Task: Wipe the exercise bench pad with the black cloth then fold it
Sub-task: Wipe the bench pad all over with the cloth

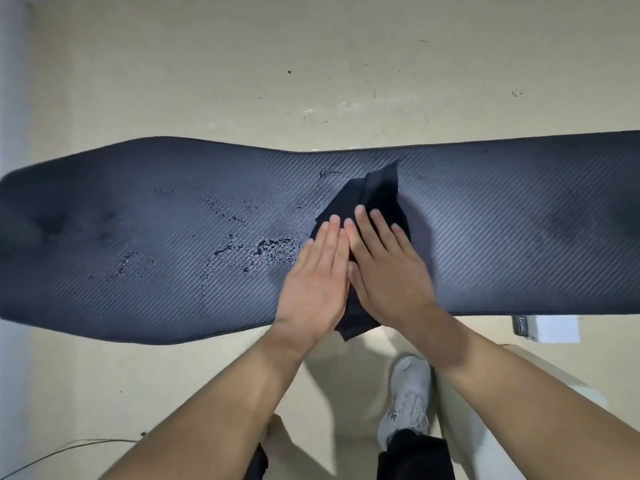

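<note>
Both my hands lie flat with the fingers straight, gripping nothing and only pressing down: my left hand (313, 271) and my right hand (388, 268) sit side by side, touching along the index fingers, on top of the black cloth (377, 192). The cloth is bunched under my palms at the middle of the frame. One corner pokes up toward the far edge of the exercise bench pad (519, 220) and another hangs just over its near edge. The pad runs as a long dark band from the left edge of the frame to the right, so its long axis crosses my forearms. Water droplets (270, 247) bead on the ribbed surface just left of my left hand and scatter on toward the frame's left; the stretch to the right looks dry. My left hand is nearer the wet patch, so I judge the next stroke should sweep leftward along the pad. Below, my white shoe (408, 386) stands on the pale floor (242, 64).
</note>
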{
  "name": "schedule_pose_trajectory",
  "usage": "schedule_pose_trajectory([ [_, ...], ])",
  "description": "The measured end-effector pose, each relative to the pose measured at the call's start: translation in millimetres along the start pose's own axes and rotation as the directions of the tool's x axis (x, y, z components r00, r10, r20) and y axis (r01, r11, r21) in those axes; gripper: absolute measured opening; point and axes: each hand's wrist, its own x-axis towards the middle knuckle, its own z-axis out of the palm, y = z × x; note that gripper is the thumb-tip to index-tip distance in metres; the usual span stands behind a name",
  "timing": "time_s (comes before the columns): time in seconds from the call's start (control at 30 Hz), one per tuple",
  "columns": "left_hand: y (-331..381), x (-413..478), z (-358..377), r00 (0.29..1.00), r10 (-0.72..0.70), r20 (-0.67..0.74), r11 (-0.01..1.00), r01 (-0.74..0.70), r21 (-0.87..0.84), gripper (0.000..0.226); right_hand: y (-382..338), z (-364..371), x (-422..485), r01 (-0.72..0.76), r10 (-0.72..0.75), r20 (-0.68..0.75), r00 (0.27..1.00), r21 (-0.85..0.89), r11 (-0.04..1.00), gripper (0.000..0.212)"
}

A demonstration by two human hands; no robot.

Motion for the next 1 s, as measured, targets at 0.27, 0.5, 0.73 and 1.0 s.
schedule_pose_trajectory([
  [0.27,-88,72,-34,0.998,-0.043,0.036,0.999,0.043,0.008,0.057,-31,-16,111,-0.037,0.038,-0.028,0.999,0.046,0.998,0.061],
  [0.5,-72,-23,-20,0.992,-0.091,0.082,0.996,0.091,0.002,0.056,-72,4,37,0.006,-0.007,0.062,0.998,0.013,1.000,0.062],
  [0.73,-114,14,-26,0.997,-0.061,0.056,0.998,0.061,-0.002,0.061,-81,-3,85,-0.018,0.018,0.014,1.000,-0.003,1.000,0.060],
  [1.0,-115,-42,-29,0.984,-0.171,0.049,0.972,0.177,-0.152,0.056,-131,13,54,-0.039,0.049,0.088,0.995,-0.106,0.994,0.062],
])
